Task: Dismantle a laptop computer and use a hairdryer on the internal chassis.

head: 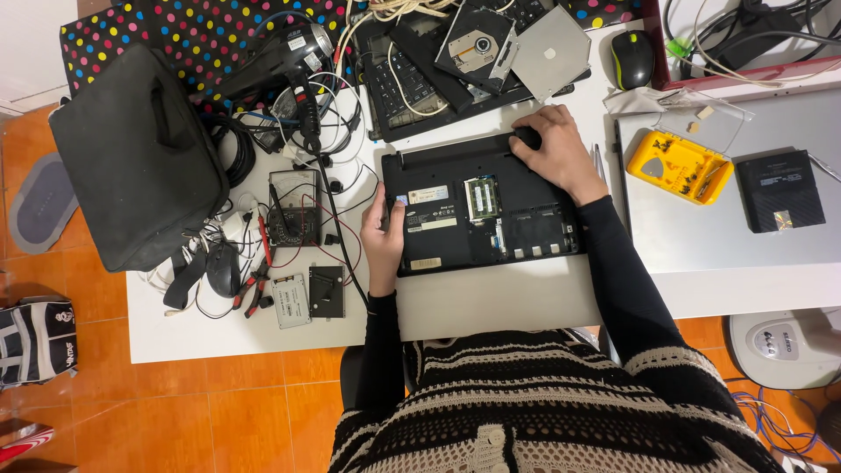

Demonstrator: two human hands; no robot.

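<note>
Laptop [484,210], black and turned bottom-up, lies on the white table [491,302] near its front edge, its open bays showing a green memory module [481,197]. Its long axis runs along that edge, hinge side toward the far edge. Left hand [383,238] grips the laptop's left side; right hand [558,151] presses flat on its far right corner.

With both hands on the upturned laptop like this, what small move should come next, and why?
Probably lift the right hand off the far edge and go to the exposed memory module. The laptop lies bottom-up with that bay uncovered, and the left hand already steadies its left edge, so the base looks braced for one-handed work.
</note>
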